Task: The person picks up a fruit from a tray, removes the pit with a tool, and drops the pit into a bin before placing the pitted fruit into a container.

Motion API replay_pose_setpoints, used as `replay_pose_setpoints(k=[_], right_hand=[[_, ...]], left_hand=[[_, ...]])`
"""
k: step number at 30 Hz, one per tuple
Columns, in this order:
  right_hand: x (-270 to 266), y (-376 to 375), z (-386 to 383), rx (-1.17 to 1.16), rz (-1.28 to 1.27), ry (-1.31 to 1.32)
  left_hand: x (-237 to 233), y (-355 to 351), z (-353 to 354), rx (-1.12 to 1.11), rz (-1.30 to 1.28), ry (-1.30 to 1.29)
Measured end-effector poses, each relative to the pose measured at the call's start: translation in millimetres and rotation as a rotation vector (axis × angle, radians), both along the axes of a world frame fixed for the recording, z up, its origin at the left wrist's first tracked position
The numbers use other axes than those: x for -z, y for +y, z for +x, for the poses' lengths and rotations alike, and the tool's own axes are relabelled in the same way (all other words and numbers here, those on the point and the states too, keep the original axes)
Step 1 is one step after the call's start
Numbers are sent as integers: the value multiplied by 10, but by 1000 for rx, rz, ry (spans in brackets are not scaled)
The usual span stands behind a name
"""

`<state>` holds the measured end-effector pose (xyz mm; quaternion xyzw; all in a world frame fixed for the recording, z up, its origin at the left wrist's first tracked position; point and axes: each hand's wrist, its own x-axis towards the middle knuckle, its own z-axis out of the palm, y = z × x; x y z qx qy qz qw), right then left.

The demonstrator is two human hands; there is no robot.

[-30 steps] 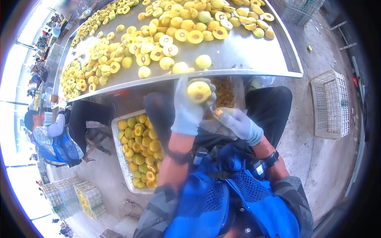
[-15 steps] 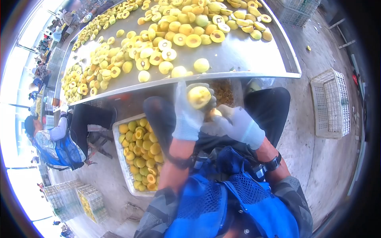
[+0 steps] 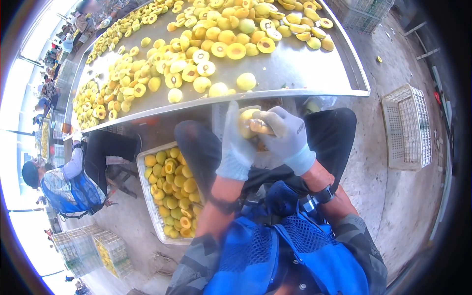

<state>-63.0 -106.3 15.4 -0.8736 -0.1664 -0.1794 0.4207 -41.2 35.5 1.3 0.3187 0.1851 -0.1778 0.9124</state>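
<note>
My gloved left hand [image 3: 235, 142] is closed around a yellow peach [image 3: 245, 123], in front of the metal table's near edge. My right hand [image 3: 285, 132], gloved too, is pressed up against the fruit from the right. Its fingers wrap a short tan, wood-coloured handle [image 3: 263, 128]; the working end of that tool is hidden by the peach and fingers. On the table [image 3: 300, 73] just beyond lie many peach halves [image 3: 236, 50], several with brown pits showing. Beside my left knee stands a white crate [image 3: 156, 216] full of yellow peaches [image 3: 172, 189].
An upended white plastic basket [image 3: 408, 128] is on the floor to the right. Stacked crates [image 3: 361, 14] stand at the far right table corner, and more crates [image 3: 113, 250] at lower left. Another person [image 3: 73, 182] sits at the left.
My right hand has risen from below the peach and come onto it, bringing the tan handle against the fruit. My left hand still holds the peach. The view has shifted slightly.
</note>
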Motion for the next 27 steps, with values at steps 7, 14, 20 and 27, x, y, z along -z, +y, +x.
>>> replay_pose_setpoints(k=[7, 14, 20, 27], right_hand=[[41, -167, -67, 16, 38, 227], [-159, -104, -184, -92, 69, 486], [-67, 58, -154, -39, 69, 548], [-46, 119, -168, -32, 160, 518]], left_hand=[[168, -19, -7, -97, 817, -610], [-35, -45, 60, -109, 28, -46], [-103, -117, 15, -136, 1, -91], [25, -196, -67, -209, 230, -313]])
